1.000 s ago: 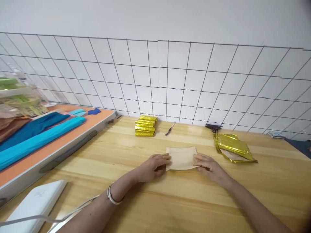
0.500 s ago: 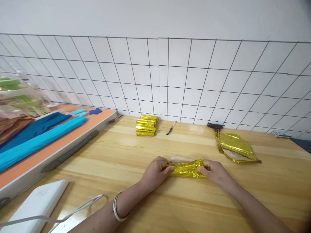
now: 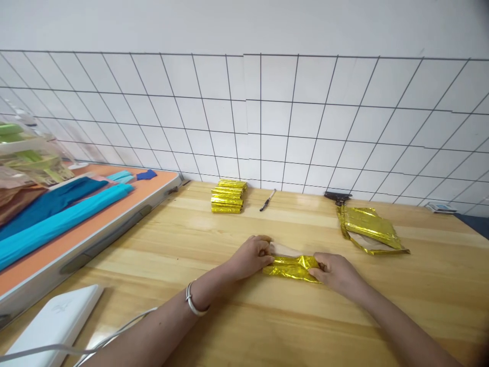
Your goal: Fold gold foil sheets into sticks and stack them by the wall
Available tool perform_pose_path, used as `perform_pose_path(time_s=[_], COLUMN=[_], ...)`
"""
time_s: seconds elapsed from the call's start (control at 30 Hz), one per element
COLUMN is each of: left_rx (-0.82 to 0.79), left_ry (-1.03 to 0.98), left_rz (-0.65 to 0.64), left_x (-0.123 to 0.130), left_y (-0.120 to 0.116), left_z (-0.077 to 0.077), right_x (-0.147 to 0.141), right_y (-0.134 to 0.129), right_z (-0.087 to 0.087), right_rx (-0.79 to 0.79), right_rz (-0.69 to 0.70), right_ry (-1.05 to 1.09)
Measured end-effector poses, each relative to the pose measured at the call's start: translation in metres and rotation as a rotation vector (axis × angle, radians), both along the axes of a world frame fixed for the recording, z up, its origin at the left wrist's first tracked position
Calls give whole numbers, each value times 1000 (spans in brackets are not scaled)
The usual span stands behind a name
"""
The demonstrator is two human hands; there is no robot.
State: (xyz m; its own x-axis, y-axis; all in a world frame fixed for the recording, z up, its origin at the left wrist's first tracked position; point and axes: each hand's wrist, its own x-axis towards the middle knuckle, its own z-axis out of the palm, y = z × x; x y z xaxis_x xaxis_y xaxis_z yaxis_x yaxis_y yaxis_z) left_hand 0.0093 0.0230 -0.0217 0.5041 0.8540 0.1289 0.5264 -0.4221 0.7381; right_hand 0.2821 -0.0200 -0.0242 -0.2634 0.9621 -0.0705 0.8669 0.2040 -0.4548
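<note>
A strip of shiny gold foil lies across the wooden table, stretched between my two hands. My left hand pinches its left end between thumb and fingers. At the right end my right hand grips the foil the same way. Behind the foil's upper edge a pale, see-through strip shows between the hands. Farther back sits a stack of gold foil rolls. To the right, a flat folded gold foil piece rests beside a black clip.
A pen lies near the tiled wall. On the left, an orange-topped board bears a bright blue roll and darker cloth. A white device with a cable is at the front left. A small box sits at the back right.
My left hand has turned and its fingers have moved up at the foil's left end. The foil now lies flatter, with a fold along it, and my right hand has shifted slightly left.
</note>
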Motion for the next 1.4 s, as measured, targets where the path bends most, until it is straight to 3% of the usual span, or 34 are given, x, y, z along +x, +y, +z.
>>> perform_pose_path(time_s=[0.13,0.27,0.33,0.6,0.87,1.0,1.1,1.23,1.4], left_rx=[-156,-111,-53,233,258,218,218,241,293], left_ry=[-75,-180,-191,14,91,3,-118,-234,-337], left_rz=[-8,102,96,-99,-100,-79,-56,1,37], left_x=[5,7,7,10,12,14,15,15,13], left_y=[5,-1,-5,-11,-13,-18,-22,-23,-24], left_z=[-3,-11,-11,-5,-4,-2,0,4,11], right_x=[5,6,6,5,5,5,4,-1,-5], right_y=[6,9,9,9,11,11,10,6,1], right_z=[-6,-5,-4,-3,-8,-9,-5,3,13], right_rx=[86,196,206,243,219,212,111,-26,-36], right_rz=[-5,-78,-118,-32,-30,-121,-201,-214,-228], right_ry=[197,328,354,97,140,347,612,829,993])
